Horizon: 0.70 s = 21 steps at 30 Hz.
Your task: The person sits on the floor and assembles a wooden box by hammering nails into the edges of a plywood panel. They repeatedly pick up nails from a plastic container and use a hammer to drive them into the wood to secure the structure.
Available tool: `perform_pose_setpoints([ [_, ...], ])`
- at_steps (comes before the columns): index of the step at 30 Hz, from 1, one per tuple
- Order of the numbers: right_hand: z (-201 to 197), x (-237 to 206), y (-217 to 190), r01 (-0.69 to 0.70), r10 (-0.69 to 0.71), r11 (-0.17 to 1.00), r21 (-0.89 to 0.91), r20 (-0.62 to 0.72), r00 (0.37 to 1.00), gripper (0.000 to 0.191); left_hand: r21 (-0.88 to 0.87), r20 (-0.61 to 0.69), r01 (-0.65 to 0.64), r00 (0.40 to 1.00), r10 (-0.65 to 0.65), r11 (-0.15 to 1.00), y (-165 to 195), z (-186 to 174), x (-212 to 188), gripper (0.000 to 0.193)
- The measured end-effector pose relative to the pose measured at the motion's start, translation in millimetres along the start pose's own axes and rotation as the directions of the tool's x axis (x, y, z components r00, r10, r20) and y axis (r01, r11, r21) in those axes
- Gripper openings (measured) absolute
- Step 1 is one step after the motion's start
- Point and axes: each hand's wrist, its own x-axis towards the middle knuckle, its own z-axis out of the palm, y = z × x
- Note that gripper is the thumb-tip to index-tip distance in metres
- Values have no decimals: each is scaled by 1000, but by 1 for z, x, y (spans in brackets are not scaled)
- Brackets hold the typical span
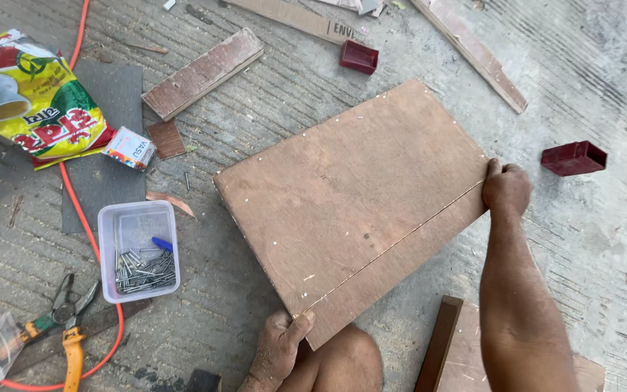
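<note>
Gripped board (350, 210) at both ends: left hand (277, 348) pinching near corner, right hand (506, 187) closed on far edge. Plastic tub (139, 250) nearby held nails (145, 272), blue bit (162, 244).

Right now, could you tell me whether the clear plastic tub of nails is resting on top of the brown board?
No, the plastic tub sits on the concrete floor, left of the board.

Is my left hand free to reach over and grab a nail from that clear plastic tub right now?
Probably not yet: the left hand is gripping the plywood board's near corner. The nail tub sits beside it on the concrete with nothing between.
</note>
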Motion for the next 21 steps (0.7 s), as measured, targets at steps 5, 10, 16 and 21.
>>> perform_pose_setpoints([
  [5, 10, 1, 3, 51, -56, 958, -282, -9, 998, 54, -53, 16, -122, 992, 123, 991, 15, 2, -7, 38],
  [10, 21, 5, 13, 233, -304, 868, -438, -98, 948, 57, 2, -7, -149, 989, 149, 989, 13, 0, -10, 34],
  [16, 27, 3, 12, 47, -50, 974, -222, -9, 999, 55, -96, 74, -173, 981, 180, 980, -8, -4, -2, 39],
  [21, 32, 5, 11, 83, -82, 994, -74, 21, 996, 50, -76, 119, -191, 973, 199, 979, -12, -7, 0, 44],
])
